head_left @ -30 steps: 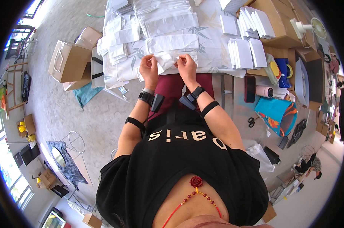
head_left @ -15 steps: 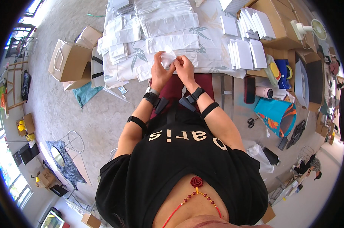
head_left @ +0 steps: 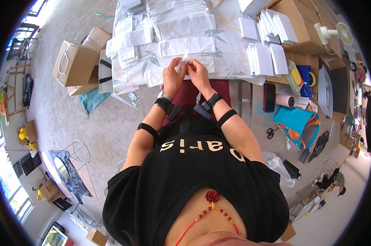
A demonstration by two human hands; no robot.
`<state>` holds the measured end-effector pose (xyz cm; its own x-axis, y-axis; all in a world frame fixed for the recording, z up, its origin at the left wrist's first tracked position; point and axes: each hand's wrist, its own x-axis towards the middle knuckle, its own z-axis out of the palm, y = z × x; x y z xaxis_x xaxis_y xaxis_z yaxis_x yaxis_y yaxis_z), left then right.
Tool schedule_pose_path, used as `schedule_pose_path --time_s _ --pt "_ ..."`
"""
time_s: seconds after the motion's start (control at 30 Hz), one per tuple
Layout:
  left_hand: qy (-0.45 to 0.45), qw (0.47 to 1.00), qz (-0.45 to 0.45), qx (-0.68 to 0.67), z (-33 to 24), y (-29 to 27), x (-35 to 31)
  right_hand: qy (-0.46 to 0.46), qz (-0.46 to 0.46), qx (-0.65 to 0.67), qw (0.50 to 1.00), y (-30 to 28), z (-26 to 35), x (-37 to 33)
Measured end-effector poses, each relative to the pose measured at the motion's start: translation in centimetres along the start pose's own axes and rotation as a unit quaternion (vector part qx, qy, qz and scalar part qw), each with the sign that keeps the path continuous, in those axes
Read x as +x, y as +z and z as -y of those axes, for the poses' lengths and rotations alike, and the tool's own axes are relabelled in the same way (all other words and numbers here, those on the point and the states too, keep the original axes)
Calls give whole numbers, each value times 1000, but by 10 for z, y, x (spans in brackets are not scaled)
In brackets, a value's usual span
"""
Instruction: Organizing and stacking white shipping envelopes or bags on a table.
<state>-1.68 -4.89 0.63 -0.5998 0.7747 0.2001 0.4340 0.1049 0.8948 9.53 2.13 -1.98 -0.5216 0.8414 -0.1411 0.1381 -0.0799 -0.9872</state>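
My left hand (head_left: 173,77) and my right hand (head_left: 199,75) meet at the table's near edge, fingers pinched close together. Between them is a thin, crumpled white piece (head_left: 185,56), paper or film; I cannot tell which. Its upper tip pokes out above the fingers, while the rest is hidden. Just beyond my hands lies a flat white sleeve (head_left: 187,46). Farther back are overlapping rows of similar white sleeves (head_left: 183,28), with smaller piles (head_left: 132,37) to their left.
The table wears a pale leaf-patterned cloth (head_left: 230,49). Upright white flat packs (head_left: 257,59) stand right. Beyond them are a cardboard box (head_left: 296,24) and small fan (head_left: 343,33). A phone (head_left: 269,97), pink cylinder (head_left: 284,100) and scissors (head_left: 270,133) lie right. Cardboard boxes (head_left: 79,61) stand left.
The white piece between my hands has been gathered narrower, and less of it shows. My left hand's fingers have closed in toward the right hand.
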Motion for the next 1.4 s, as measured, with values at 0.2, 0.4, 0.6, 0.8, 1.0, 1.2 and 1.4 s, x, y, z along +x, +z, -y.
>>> schedule_pose_path --time_s 0.2,0.4,0.6,0.8,1.0,1.2,1.4 --pt "-100 978 -156 -97 49 -19 -1 43 -59 145 987 5 -10 -4" --pt "-162 952 -259 31 86 -68 -41 122 -89 134 980 -9 -11 -7" --pt "-230 926 -280 106 117 -71 -60 130 -96 1 987 -23 -1 -6" --pt "-308 890 -292 -170 116 -70 -57 123 -98 -97 983 -30 9 3" --pt "-227 931 -240 -158 100 -79 -54 77 -114 -77 988 -30 3 -6" --pt "-152 958 -167 -175 68 -66 -22 50 -167 -152 973 -52 -4 -18" --pt "-131 959 -157 -198 60 -48 4 -50 -241 -280 928 -73 -26 -19"
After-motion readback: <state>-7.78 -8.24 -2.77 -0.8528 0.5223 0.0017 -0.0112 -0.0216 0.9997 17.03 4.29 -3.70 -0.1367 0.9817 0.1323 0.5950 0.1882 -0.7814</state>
